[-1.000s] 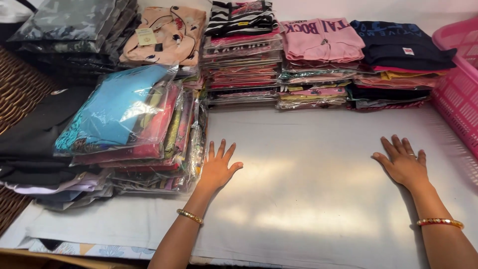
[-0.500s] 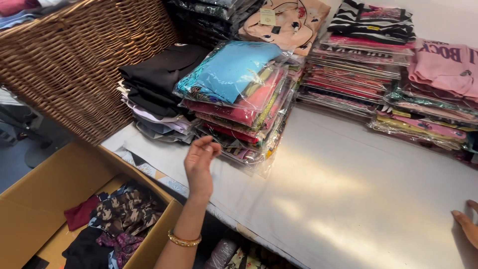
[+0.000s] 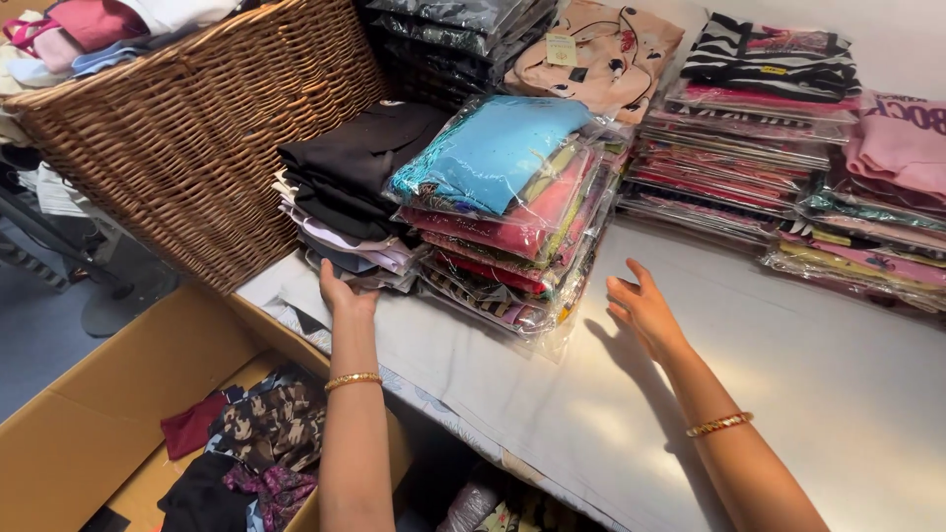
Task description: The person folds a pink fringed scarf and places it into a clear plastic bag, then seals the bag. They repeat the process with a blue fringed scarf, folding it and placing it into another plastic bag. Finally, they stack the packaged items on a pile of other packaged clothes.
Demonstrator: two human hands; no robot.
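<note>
My left hand reaches under the near edge of a stack of folded black and pale clothes on the white table, fingers touching its bottom layers. My right hand hovers open over the table, just right of a stack of bagged garments topped by a blue one. Both wrists wear gold bangles. Neither hand grips anything.
A large wicker basket full of clothes stands at the left. Below the table edge is an open cardboard box holding loose garments. More stacks of bagged clothes line the back, a pink one at far right.
My view has swung left. My left hand moved from mid-air onto the black stack's bottom edge. My right hand came in from the right edge toward the bagged stack.
</note>
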